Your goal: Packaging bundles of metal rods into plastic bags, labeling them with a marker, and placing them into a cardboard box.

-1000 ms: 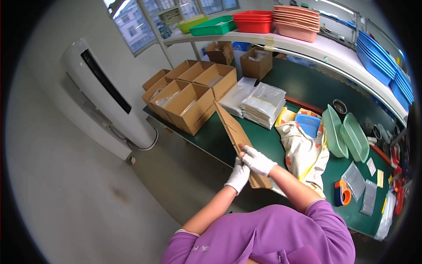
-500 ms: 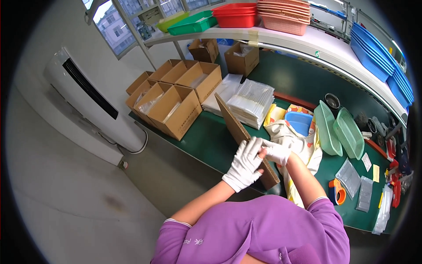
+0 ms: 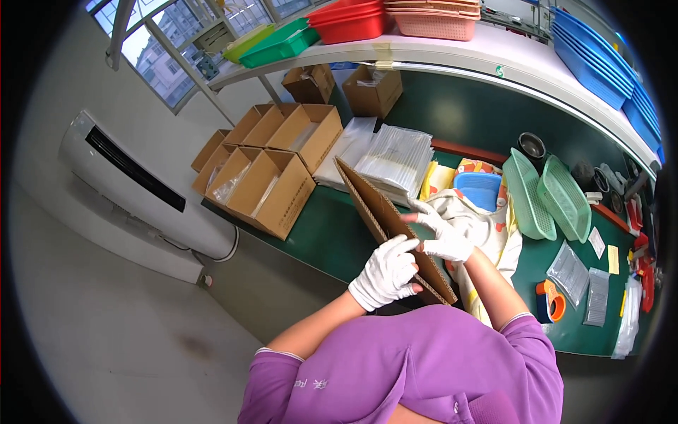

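Note:
A flattened cardboard box (image 3: 376,210) stands tilted on edge in front of me, its two layers slightly apart along the top. My left hand (image 3: 386,275), in a white glove with bare fingertips, is closed on its left side near the lower end. On the right side my right hand (image 3: 445,239), gloved the same way, grips the upper edge with its fingers partly spread. The fingertips of both hands come close together at that edge. Beyond the board lie stacks of clear plastic sleeves (image 3: 395,159).
Several open cardboard boxes (image 3: 282,191) stand at the left of the green table (image 3: 321,244). To the right are a patterned cloth (image 3: 452,208), a blue basin (image 3: 479,191), pale green baskets (image 3: 530,194) and a tape dispenser (image 3: 549,300). A shelf (image 3: 452,56) with stacked trays runs above.
The cardboard's layers have parted a little at the top. My right hand has shifted up and spread its fingers; my left hand has moved slightly left. The whole view has tilted slightly.

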The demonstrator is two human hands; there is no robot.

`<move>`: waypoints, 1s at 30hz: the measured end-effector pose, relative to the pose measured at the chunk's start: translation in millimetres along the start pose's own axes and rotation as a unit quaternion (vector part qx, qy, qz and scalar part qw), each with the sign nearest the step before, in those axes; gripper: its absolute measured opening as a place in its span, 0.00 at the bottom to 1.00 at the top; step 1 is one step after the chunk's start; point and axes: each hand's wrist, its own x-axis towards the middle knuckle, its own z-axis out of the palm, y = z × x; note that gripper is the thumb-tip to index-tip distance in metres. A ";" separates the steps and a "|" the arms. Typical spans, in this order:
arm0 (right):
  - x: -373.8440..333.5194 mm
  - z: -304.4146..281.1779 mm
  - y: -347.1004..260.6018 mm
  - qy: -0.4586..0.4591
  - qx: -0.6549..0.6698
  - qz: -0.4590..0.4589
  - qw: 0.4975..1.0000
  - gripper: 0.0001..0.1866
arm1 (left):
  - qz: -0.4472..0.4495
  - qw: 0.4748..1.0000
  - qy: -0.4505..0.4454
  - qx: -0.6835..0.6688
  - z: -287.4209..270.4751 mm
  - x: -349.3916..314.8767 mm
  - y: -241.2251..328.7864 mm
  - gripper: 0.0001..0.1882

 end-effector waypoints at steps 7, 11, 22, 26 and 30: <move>41.5 -5.2 -16.7 0.036 -0.375 -0.252 0.891 0.13 | 0.023 0.997 -0.053 -0.047 -55.1 -40.8 -52.1 0.17; 60.6 4.6 -32.5 -0.083 -0.516 -0.210 0.826 0.13 | -0.027 0.995 -0.092 -0.023 -117.3 -105.1 -129.1 0.19; 50.5 69.9 -54.0 -0.213 -0.422 -0.155 0.867 0.14 | -0.103 0.993 -0.054 -0.034 -109.0 -89.5 -212.5 0.11; 60.6 76.7 -48.1 -0.224 -0.372 -0.150 0.888 0.14 | 0.021 0.984 -0.114 -0.133 -69.4 -77.4 -207.5 0.26; 93.9 94.9 -34.1 -0.241 -0.320 -0.136 0.906 0.11 | 0.030 0.939 -0.246 -0.237 -5.9 -98.3 -186.0 0.30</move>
